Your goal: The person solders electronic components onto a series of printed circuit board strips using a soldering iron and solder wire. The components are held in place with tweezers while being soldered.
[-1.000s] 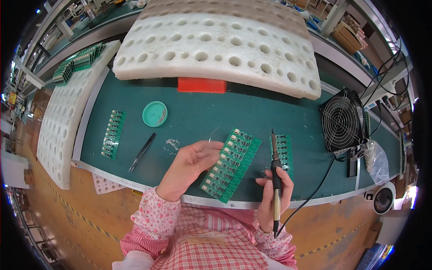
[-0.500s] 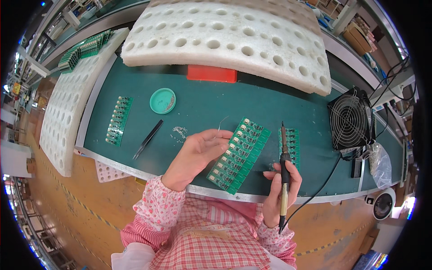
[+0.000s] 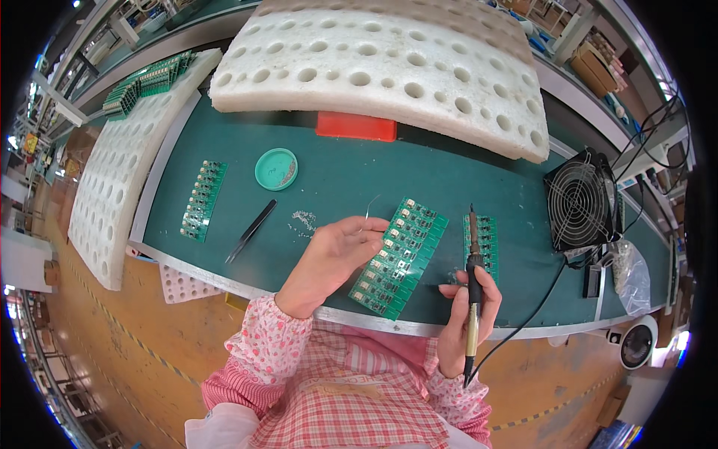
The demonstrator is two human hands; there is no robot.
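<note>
Right of the dish [image 3: 271, 168], the left hand [image 3: 335, 256] pinches the board [image 3: 400, 259] and apparently a wire [image 3: 369, 207], best held steady, while farther right the right hand [image 3: 456, 337] grips the iron [image 3: 473, 288], best angled clear of the other hand.

Your left hand [image 3: 329, 258] holds one circuit board [image 3: 401, 259], your right hand [image 3: 453, 340] one soldering iron [image 3: 474, 271], with two more boards [image 3: 203, 200], one dish [image 3: 275, 170] and one pair of tweezers [image 3: 252, 230] around them.

Circuit board [image 3: 400, 258] between tweezers [image 3: 251, 231] and soldering iron [image 3: 474, 288]; dish [image 3: 271, 163] behind tweezers; fan [image 3: 578, 200] far right.
</note>
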